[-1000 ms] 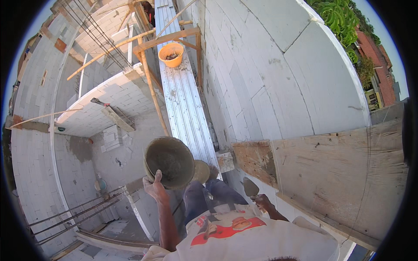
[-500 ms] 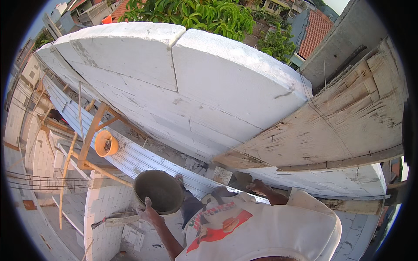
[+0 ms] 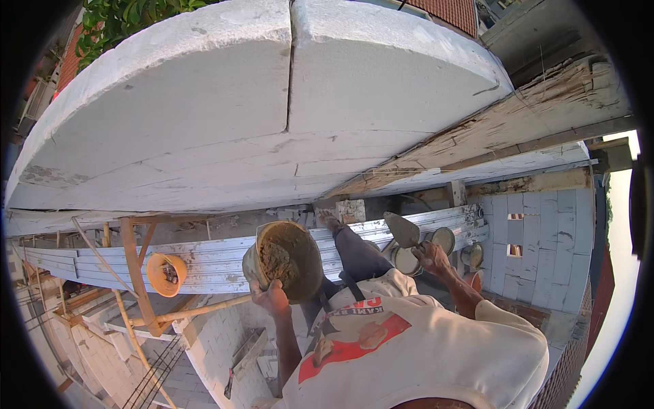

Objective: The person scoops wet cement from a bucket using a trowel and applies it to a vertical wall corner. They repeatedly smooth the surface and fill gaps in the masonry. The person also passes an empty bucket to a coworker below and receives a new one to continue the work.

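Note:
My left hand (image 3: 272, 298) grips the rim of a dark bucket (image 3: 251, 266), its fingers wrapped over the near edge. The bucket is tilted, showing wet grey-brown mortar (image 3: 276, 260) inside. In my right hand (image 3: 434, 259) is a trowel (image 3: 402, 230), its broad grey blade pointing up and away to the left. The blade is apart from the bucket and the wall. Beyond both hands rises a white block wall (image 3: 204, 95) with a vertical joint between two top blocks.
Corrugated metal sheeting (image 3: 214, 262) runs below the wall. On it stand an orange bucket (image 3: 158, 276) at left and several round grey containers (image 3: 443, 240) at right. A wooden frame (image 3: 133, 252) crosses the left side. Weathered boarding (image 3: 504, 136) adjoins the wall at right.
The view has shifted toward the wall and the right. The bucket has tipped so its mortar shows. My right hand has come up from beside the body, and the trowel blade is plainly visible.

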### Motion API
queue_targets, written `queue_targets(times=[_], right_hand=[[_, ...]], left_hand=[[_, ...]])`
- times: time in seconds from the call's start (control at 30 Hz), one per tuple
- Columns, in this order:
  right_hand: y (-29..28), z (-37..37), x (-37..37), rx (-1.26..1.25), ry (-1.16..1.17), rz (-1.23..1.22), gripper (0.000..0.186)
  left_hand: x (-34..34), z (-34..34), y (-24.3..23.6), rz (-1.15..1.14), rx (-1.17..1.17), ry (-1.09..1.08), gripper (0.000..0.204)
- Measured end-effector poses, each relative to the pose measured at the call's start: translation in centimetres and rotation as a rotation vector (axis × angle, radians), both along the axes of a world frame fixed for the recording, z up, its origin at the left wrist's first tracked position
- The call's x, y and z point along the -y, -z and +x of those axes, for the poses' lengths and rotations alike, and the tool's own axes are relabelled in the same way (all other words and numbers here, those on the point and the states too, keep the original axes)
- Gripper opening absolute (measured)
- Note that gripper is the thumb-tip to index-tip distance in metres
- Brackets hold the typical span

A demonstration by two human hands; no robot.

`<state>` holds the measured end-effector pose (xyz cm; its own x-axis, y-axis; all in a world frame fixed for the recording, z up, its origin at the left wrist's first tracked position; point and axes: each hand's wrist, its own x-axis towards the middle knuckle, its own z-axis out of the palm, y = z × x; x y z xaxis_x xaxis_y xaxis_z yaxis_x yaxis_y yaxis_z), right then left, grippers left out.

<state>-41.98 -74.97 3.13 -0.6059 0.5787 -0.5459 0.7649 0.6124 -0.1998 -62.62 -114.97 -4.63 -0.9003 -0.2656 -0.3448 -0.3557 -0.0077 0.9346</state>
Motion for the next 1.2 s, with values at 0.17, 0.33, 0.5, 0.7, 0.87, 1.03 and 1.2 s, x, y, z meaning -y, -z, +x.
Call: queue_targets(times=[0.17,0.33,0.5,0.7,0.87,1.03,1.2], right_hand=[[-2.8,-1.9,7.3,-0.328,-0.139,-0.133,0.032],[-3.5,-8.8,13.2,-0.261,-0.308,0.122,0.025],[-0.8,-14.1,15.9,-0.001,-0.313,0.182,0.032],[-3.5,-16.4,18.6,-0.022,-0.222,-0.004,0.019],[-2.3,-15.2,23.8,-0.368,-0.005,-0.167,0.019],[-4.1,-17.0,31.3,-0.522,0.351,-0.315,0.024],[-4.4,-17.8,35.9,-0.588,0.490,-0.282,0.032]], left_hand=[[-1.8,-3.5,-2.3,-0.097,-0.013,0.182,0.017],[-4.8,-6.5,-4.5,-0.050,-0.019,0.375,0.017],[-6.8,-8.0,-6.8,-0.186,-0.259,0.624,0.022],[-5.6,-12.2,-7.1,0.150,-0.299,0.906,0.023],[-3.4,-16.4,-8.6,0.478,-0.086,1.073,0.027],[-1.8,-17.6,-9.8,0.617,0.036,1.113,0.027],[-1.3,-17.7,-10.2,0.632,0.123,1.070,0.030]])
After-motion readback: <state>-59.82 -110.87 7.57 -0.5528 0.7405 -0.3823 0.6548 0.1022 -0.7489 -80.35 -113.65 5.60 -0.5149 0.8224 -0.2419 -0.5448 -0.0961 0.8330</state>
